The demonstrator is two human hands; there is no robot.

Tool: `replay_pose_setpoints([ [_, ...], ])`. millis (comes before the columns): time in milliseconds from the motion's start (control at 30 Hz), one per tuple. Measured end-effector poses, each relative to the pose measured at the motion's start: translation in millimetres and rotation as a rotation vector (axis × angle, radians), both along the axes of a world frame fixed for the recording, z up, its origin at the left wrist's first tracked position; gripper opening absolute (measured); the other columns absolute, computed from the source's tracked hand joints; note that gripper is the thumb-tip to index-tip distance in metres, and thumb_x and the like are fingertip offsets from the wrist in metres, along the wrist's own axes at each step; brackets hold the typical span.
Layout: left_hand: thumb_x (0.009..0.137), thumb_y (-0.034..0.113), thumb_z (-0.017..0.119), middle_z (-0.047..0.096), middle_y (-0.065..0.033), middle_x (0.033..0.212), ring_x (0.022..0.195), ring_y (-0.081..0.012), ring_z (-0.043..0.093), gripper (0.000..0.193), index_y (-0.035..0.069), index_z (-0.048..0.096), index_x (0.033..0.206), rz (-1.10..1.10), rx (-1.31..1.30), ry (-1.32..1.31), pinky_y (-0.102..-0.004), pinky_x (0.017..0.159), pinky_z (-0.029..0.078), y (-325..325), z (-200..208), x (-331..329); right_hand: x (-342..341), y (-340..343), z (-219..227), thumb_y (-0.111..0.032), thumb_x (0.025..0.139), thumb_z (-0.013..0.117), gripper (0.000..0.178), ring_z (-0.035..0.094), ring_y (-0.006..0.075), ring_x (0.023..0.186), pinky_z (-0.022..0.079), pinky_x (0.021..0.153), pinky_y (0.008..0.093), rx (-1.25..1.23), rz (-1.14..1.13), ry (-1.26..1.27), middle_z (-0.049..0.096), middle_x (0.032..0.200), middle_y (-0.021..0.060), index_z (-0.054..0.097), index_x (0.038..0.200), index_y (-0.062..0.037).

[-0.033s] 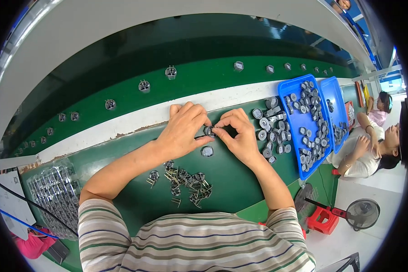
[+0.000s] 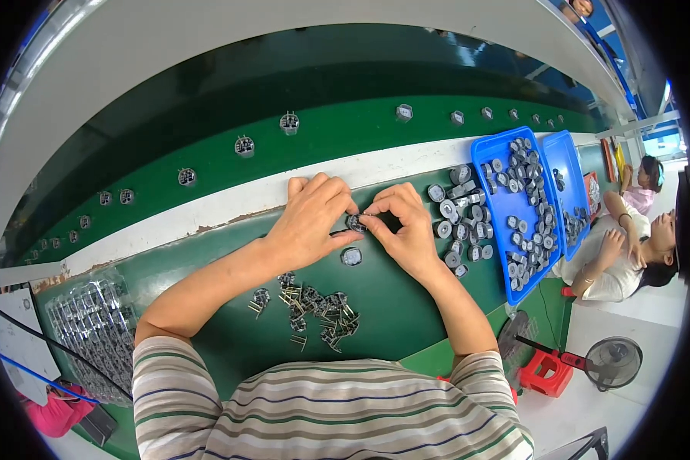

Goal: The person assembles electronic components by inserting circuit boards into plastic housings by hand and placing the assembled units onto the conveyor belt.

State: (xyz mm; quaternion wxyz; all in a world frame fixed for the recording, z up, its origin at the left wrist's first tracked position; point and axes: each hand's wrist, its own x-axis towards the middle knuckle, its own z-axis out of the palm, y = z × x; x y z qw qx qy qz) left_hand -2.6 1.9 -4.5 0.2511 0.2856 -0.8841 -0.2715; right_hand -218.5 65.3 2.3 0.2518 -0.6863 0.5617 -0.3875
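Between my two hands is a small dark round electronic part with metal pins (image 2: 355,222). My left hand (image 2: 312,213) pinches it from the left with thumb and fingertips. From the other side, my right hand (image 2: 402,228) grips it between thumb and forefinger, partly covering it. A grey plug housing (image 2: 351,256) lies on the green table just below my left thumb. Closer to my body lies a loose pile of circuit boards with pins (image 2: 322,310). To the right of my right hand, several round grey housings (image 2: 460,218) are heaped on the table.
Blue trays holding grey housings (image 2: 492,188) stand at the right. Beyond a white ledge (image 2: 230,218), spaced parts such as a pinned unit (image 2: 289,123) lie on a green belt. Clear plastic trays of boards (image 2: 96,330) sit at left. A co-worker (image 2: 617,238) sits at far right.
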Motion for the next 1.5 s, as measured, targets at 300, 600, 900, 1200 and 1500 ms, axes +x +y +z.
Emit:
replay_pose_setpoints([
  [300,0.074,0.026,0.094,0.060,-0.0023,0.110,0.107,-0.0234,0.056,0.042,0.011,0.070,0.106,0.023,-0.006,0.010,-0.0423,0.094,0.033,-1,-2,2,7,-5,-5,-0.006,0.078,0.088,0.022,0.062,0.0251,0.096,0.041,0.082,0.0406,-0.256,0.039,0.290,0.068,0.097,0.0021,0.071,0.092,-0.0083],
  [600,0.076,0.027,0.092,0.061,-0.0019,0.110,0.110,-0.0238,0.057,0.036,0.012,0.073,0.103,0.111,-0.189,0.007,-0.0444,0.095,0.033,-38,15,-3,9,33,17,-0.014,0.084,0.086,0.029,0.063,0.0328,0.098,0.044,0.083,0.0443,-0.114,0.092,0.242,0.067,0.101,0.0093,0.066,0.104,-0.0070],
  [900,0.080,0.035,0.090,0.066,-0.0036,0.113,0.120,-0.0250,0.056,0.039,0.009,0.078,0.106,0.402,-0.265,-0.314,-0.0489,0.103,0.034,-141,7,-33,42,88,25,-0.009,0.088,0.086,0.027,0.069,0.0291,0.088,0.058,0.075,0.0412,0.127,0.404,-0.005,0.067,0.107,0.0113,0.068,0.107,-0.0022],
  [1200,0.084,0.037,0.087,0.068,-0.0029,0.115,0.124,-0.0231,0.055,0.041,0.014,0.080,0.117,0.254,-0.334,-0.261,-0.0468,0.103,0.036,-138,0,-97,28,79,25,-0.004,0.086,0.086,0.020,0.070,0.0211,0.076,0.056,0.065,0.0334,0.356,0.366,-0.244,0.071,0.090,0.0079,0.078,0.104,-0.0011],
  [1500,0.084,0.027,0.087,0.069,-0.0036,0.103,0.109,-0.0256,0.060,0.022,0.013,0.078,0.097,0.119,-0.157,0.008,-0.0469,0.098,0.038,-86,14,-82,27,88,11,-0.004,0.083,0.085,0.025,0.070,0.0210,0.081,0.057,0.067,0.0339,0.115,0.340,-0.179,0.070,0.089,0.0068,0.079,0.108,-0.0017],
])
